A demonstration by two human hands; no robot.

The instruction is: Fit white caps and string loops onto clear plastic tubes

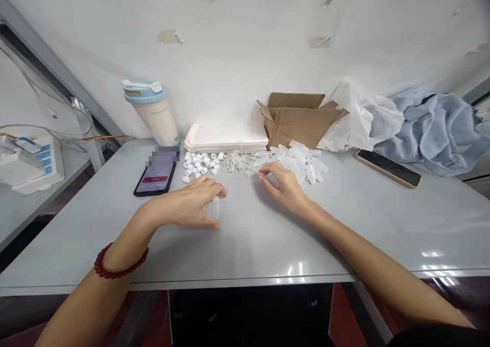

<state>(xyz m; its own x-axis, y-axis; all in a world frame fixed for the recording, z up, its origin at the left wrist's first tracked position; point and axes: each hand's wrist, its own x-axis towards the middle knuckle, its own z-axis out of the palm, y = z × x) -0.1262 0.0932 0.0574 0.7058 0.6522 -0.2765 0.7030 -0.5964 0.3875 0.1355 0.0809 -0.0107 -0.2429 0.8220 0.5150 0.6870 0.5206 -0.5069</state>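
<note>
My left hand (195, 201) is curled around a clear plastic tube (213, 209), its thumb and forefinger at either end; part of the tube is hidden by the palm. Beyond that hand lies a heap of small white caps (199, 163). Thin white loops of string or rubber (239, 162) are bunched beside the caps. My right hand (283, 186) hovers at the near left side of a pile of translucent plastic tubes (296, 158). Its thumb and fingers are bent but apart, with nothing visible between them.
At the back stand a stack of white trays (227, 135), an open cardboard box (300, 125) and a blue-lidded cup (153, 112). A lit phone (156, 176) lies left, another phone (388, 168) right. A white plastic bag (362, 115) and blue cloth (440, 127) fill the back right.
</note>
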